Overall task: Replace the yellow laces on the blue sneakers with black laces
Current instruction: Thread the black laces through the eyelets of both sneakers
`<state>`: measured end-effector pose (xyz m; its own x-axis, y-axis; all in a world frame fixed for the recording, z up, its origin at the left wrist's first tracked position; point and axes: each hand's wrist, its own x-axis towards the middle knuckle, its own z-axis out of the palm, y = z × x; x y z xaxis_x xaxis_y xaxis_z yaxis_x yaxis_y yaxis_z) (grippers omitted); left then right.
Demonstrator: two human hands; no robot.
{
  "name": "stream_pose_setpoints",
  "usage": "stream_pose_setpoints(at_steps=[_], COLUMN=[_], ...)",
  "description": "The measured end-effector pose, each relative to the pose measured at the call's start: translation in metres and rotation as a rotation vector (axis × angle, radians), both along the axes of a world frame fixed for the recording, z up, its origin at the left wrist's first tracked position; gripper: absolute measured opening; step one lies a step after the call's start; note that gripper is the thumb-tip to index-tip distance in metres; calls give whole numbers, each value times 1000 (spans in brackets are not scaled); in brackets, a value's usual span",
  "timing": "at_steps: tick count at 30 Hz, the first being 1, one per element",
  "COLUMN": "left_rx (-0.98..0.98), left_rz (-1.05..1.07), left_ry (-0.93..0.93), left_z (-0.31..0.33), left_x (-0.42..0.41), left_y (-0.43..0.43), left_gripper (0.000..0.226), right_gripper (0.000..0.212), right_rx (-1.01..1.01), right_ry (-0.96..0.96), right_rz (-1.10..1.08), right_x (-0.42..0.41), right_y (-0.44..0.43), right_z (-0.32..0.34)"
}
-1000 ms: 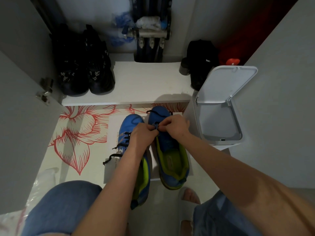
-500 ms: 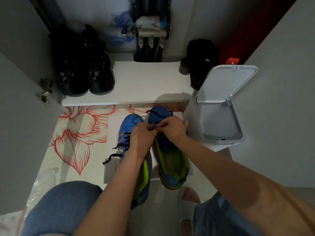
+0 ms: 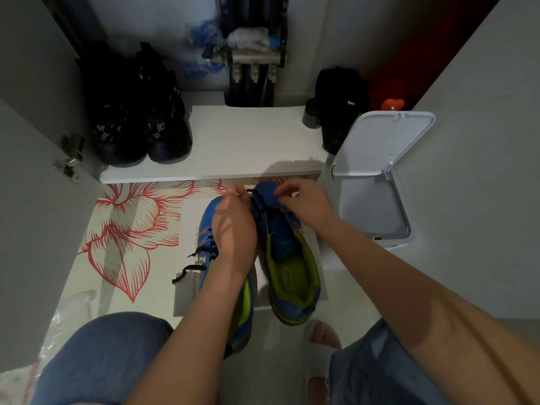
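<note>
Honestly, even the ends out now. Left hand (image 3: 233,220) and right hand (image 3: 304,204) each pinch an end of the black lace (image 3: 250,190) at the far toe of the right sneaker (image 3: 286,249), beside the bin (image 3: 371,206); pull both level before crossing.

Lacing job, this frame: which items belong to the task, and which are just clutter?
In the job:
- left hand and right hand, both pinching the black lace
- right blue sneaker, being laced near the toe
- left blue sneaker, laced in black

Lying about:
- black shoes
- white bin, lid up
- black bag
- floral mat
</note>
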<state>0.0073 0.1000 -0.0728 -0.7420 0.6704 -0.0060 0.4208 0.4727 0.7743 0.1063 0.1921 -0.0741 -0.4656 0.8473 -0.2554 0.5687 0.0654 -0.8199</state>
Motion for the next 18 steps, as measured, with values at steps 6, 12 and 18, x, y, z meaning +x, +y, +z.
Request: stream_pose_setpoints(at_steps=[6, 12, 18], left_rx=[376, 367, -186], left_rz=[-90, -183, -160], left_ry=[-151, -375, -225], left_z=[35, 27, -5], left_x=[-1, -2, -7], left_y=[10, 10, 9], left_gripper=[8, 20, 30], right_gripper=[10, 7, 7], right_rx=[-118, -233, -291], right_ry=[94, 259, 569], right_rz=[324, 136, -7], right_x=[-1, -2, -8], right_y=[-7, -4, 2], right_z=[28, 28, 52])
